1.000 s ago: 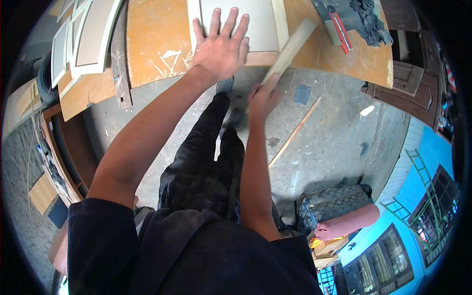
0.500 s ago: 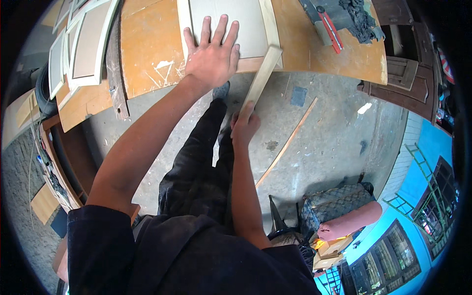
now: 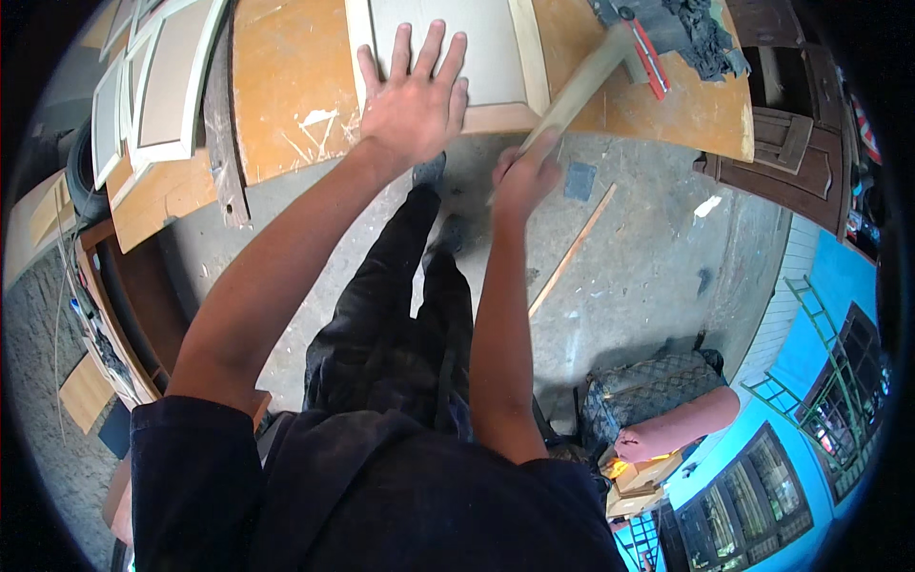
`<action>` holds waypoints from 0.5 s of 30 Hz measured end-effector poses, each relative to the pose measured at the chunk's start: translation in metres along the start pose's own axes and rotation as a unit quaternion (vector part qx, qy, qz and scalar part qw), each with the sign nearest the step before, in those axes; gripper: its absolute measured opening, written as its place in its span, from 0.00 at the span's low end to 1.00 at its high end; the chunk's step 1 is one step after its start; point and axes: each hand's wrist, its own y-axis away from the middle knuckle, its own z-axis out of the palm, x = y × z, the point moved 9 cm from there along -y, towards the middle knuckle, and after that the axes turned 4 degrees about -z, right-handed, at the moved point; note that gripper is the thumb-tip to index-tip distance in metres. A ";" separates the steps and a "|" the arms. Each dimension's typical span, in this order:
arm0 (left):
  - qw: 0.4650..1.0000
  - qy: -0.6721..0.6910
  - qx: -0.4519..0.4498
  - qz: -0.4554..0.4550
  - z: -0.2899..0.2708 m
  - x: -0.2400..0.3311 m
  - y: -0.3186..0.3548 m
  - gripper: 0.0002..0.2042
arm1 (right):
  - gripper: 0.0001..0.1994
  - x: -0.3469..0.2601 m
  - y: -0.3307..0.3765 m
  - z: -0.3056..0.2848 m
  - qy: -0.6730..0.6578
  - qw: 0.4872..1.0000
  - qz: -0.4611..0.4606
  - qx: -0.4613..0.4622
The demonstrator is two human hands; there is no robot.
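My left hand (image 3: 412, 112) lies flat with fingers spread on a pale framed wooden panel (image 3: 494, 59). The panel rests at the front edge of an orange-brown wooden table (image 3: 295, 81). A light wooden stick (image 3: 579, 88) is in my right hand (image 3: 526, 181), whose fingers wrap round its lower end. It slants up to the right, past the panel's near right corner and over the table, slightly smeared by motion. Its far end appears close to a red utility knife (image 3: 648, 59), but I cannot tell whether they touch.
Dark crumpled cloth (image 3: 701, 38) lies at the table's right end. Several white-framed panels (image 3: 176, 81) lean at the left beside a worn wooden bar (image 3: 225, 143). On the concrete floor is a thin wood strip (image 3: 572, 248). Dark cabinet doors (image 3: 777, 176) stand at the right.
My right hand has moved up and to the right. The stick's far end has swung from the panel's corner toward the knife. My left hand stays flat on the panel.
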 end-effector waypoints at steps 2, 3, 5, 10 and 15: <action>1.000 0.001 -0.007 -0.003 -0.001 -0.004 0.000 0.28 | 0.31 0.004 0.004 0.001 -0.026 0.997 0.075 0.002; 1.000 0.002 -0.002 -0.001 -0.003 -0.004 -0.001 0.28 | 0.31 0.020 0.021 -0.005 -0.028 0.997 0.071 0.003; 1.000 0.007 0.015 0.000 -0.005 0.000 -0.001 0.28 | 0.32 0.073 0.069 -0.022 0.072 0.994 0.060 -0.055; 1.000 0.005 0.002 -0.006 -0.003 -0.002 -0.006 0.28 | 0.33 -0.001 0.002 0.003 0.081 0.995 -0.022 -0.054; 1.000 -0.010 0.007 -0.005 -0.006 -0.002 -0.002 0.28 | 0.33 0.039 0.054 -0.011 0.087 0.995 0.004 -0.047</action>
